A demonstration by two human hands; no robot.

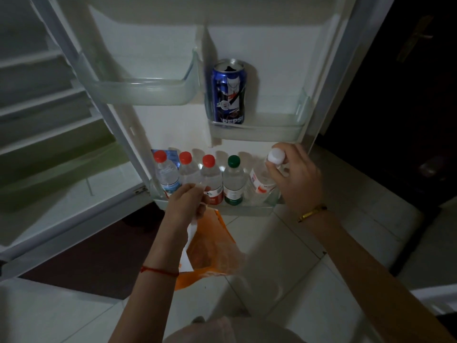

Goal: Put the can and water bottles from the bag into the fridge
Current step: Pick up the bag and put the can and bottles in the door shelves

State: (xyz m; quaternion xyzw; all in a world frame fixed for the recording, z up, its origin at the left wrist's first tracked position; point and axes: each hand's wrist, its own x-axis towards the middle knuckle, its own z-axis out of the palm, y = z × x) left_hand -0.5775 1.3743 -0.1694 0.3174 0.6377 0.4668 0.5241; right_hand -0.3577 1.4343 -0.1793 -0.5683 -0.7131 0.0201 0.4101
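A blue Pepsi can [228, 92] stands in the right middle bin of the open fridge door. In the bottom door shelf [247, 209] stand three red-capped water bottles [209, 177] and a green-capped bottle [233, 180]. My right hand [294, 177] grips a white-capped bottle [263, 177] by its neck at the right end of that shelf, tilted. My left hand [186, 204] holds the top of an orange and white plastic bag [210, 246], which hangs below the shelf.
The fridge interior with its empty shelves [44, 115] lies to the left. An empty door bin [148, 90] sits at the upper left of the door. White floor tiles [284, 243] spread below. A dark wall and door are at the right.
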